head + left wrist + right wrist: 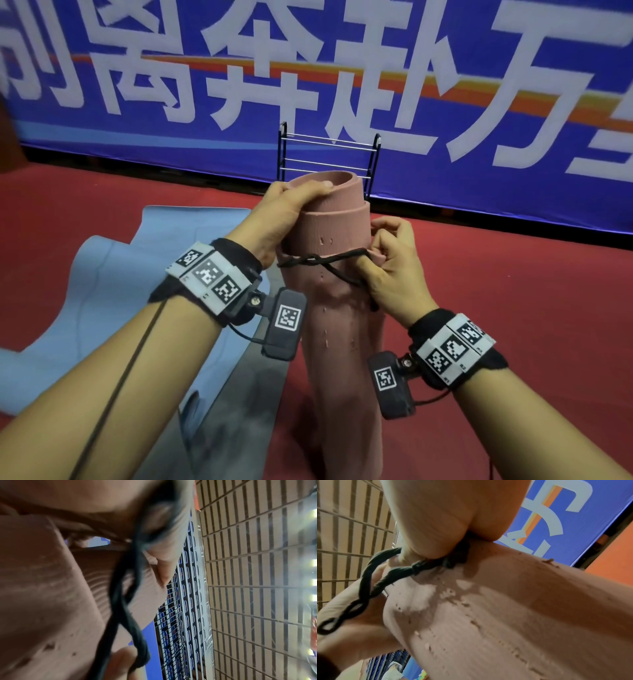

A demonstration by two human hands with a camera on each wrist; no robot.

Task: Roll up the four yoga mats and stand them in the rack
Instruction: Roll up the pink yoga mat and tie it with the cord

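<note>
A: Head view first. Where is the rolled mat?

B: The pink mat (pixel 334 274) stands upright on the red floor (pixel 513 291), rolled, in front of the black-and-silver rack (pixel 329 154), which sits against the blue banner (pixel 137 102). The left hand (pixel 284 209) grips the top rim of the roll, with fingers curled over the edge. The right hand (pixel 394 260) is clenched around a black cord (pixel 325 262) that runs around the upper part of the roll. A blue mat (pixel 102 291) lies unrolled on the floor to the left, and a grey mat (pixel 260 394) lies beside it, next to the roll's base.

A: Left wrist view?

B: It is blurred. The twisted black cord (pixel 126 601) crosses the pink mat (pixel 42 601) close to the lens. A fingertip (pixel 164 568) presses against the mat's ribbed edge. Wire shelving and a tiled wall fill the background.

A: Right wrist view?

B: The right hand (pixel 436 520) pinches the black cord (pixel 426 563) against the pink mat (pixel 505 615), whose surface shows small nicks. The cord's twisted loop (pixel 351 608) passes over the left hand (pixel 359 628), which is pressed to the roll.
</note>
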